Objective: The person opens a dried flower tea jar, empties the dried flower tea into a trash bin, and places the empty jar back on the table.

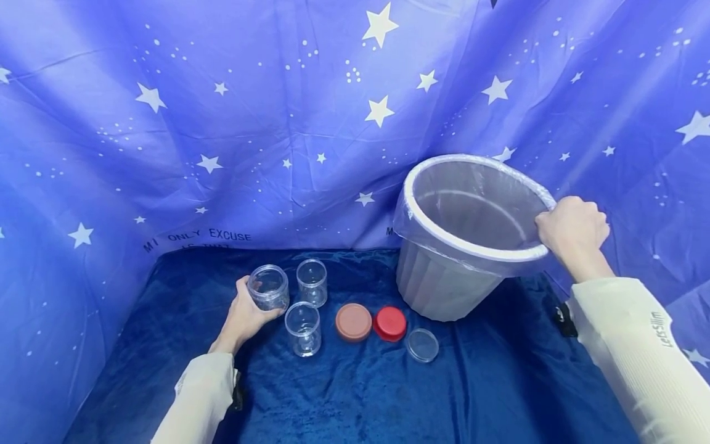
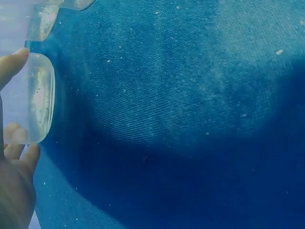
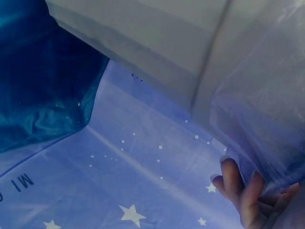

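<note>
My left hand (image 1: 244, 316) holds a clear plastic jar (image 1: 269, 290), thumb on its near side and fingers round its far side. In the left wrist view the jar (image 2: 40, 98) lies between thumb and fingers. Two more clear jars, one behind (image 1: 312, 285) and one in front (image 1: 303, 330), stand just right of it. My right hand (image 1: 575, 231) grips the right rim of a grey trash can (image 1: 444, 283) lined with a clear bag (image 1: 407, 225). The can looks tilted; whether its base touches the cloth I cannot tell. The right wrist view shows curled fingers (image 3: 233, 179) at the bag.
Right of the jars, in a row on the blue cloth (image 1: 355, 401), lie a brownish-orange round lid or tub (image 1: 354, 322), a red one (image 1: 391, 324) and a clear round lid (image 1: 423, 345). A starry purple curtain (image 1: 266, 135) hangs behind and at both sides.
</note>
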Available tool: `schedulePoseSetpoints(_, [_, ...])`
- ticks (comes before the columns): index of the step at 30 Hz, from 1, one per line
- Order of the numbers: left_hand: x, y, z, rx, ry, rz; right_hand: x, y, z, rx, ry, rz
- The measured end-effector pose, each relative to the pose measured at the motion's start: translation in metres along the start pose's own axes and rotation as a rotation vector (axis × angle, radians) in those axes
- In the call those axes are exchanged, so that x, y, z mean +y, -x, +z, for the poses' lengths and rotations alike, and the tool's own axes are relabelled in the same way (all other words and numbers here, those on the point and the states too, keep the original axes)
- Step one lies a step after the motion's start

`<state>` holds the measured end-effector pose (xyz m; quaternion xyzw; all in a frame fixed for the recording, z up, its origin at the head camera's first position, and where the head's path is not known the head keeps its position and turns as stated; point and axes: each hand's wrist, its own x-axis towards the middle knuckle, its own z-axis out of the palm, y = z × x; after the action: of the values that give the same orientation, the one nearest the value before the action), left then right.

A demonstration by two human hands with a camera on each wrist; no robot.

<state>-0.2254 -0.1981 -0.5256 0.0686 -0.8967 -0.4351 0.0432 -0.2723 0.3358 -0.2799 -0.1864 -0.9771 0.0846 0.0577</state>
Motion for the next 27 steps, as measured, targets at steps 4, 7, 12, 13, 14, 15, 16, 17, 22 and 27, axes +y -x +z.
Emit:
schedulePoseSetpoints(4, [-0.0021, 0.0012, 0.0018, 0.008, 0.033, -0.022, -0.0002, 0.0006, -0.0010, 0.001, -0.006, -0.003])
schedulePoseSetpoints(7, [-0.0029, 0.0031, 0.0033, 0.021, 0.058, -0.042, -0.0006, 0.0010, -0.0017, 0.004, -0.005, -0.010])
schedulePoseSetpoints(12, [-0.0008, 0.0053, 0.0047, 0.021, 0.084, -0.085, 0.0004, 0.0017, -0.0012, -0.006, -0.002, -0.007])
schedulePoseSetpoints(13, [0.0002, 0.0056, 0.0047, 0.022, 0.087, -0.092, 0.0006, 0.0018, -0.0013, -0.008, -0.002, -0.006])
schedulePoseSetpoints(14, [0.0010, 0.0057, 0.0048, 0.022, 0.089, -0.099, 0.0009, 0.0018, -0.0014, -0.008, -0.001, -0.005])
schedulePoseSetpoints(15, [0.0019, 0.0058, 0.0049, 0.022, 0.091, -0.104, 0.0011, 0.0018, -0.0014, -0.009, -0.001, -0.005])
schedulePoseSetpoints(16, [0.0023, 0.0058, 0.0049, 0.027, 0.093, -0.106, 0.0014, 0.0018, -0.0014, -0.008, -0.001, -0.006])
schedulePoseSetpoints(17, [0.0027, 0.0061, 0.0050, 0.030, 0.094, -0.112, 0.0015, 0.0019, -0.0014, -0.008, -0.002, -0.007])
schedulePoseSetpoints(22, [0.0019, 0.0062, 0.0061, 0.028, 0.124, -0.138, 0.0014, 0.0028, -0.0017, -0.010, -0.002, -0.013])
schedulePoseSetpoints(27, [-0.0004, 0.0068, 0.0086, 0.024, 0.175, -0.149, 0.0008, 0.0031, -0.0016, -0.008, -0.004, -0.016])
